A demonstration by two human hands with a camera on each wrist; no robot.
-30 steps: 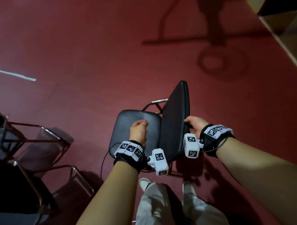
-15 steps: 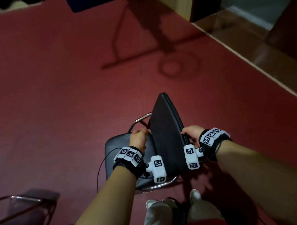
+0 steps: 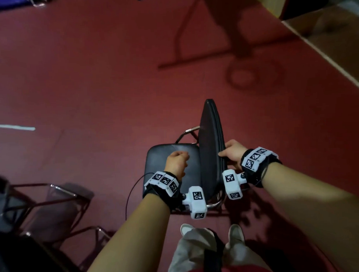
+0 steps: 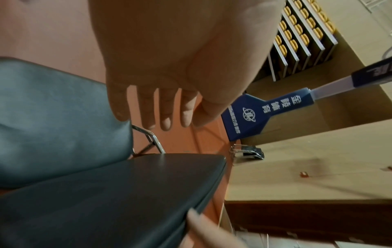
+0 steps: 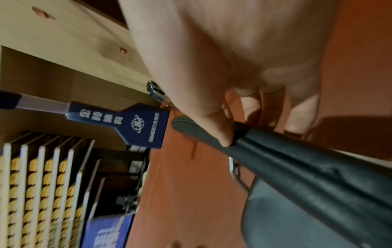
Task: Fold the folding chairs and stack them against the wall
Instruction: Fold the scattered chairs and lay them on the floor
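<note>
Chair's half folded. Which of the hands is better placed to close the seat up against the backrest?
Right, probably. The right hand already pinches the edge of the raised seat pad, thumb on it. The left hand hovers over the backrest, fingers loosely curled, holding nothing; it could steady the frame.

Head view: from above, angled steeply down over both forearms at the black padded folding chair with chrome tube frame (image 3: 209, 153) on the dark red floor (image 3: 91, 78). Left wrist view: close under the palm, along the fingers (image 4: 165, 109), over the seat. Right wrist view: equally close, along the seat edge. Shared by both wrist views: the blue printed sign (image 4: 250, 115) beside pale wooden shelving (image 5: 63, 67).
</note>
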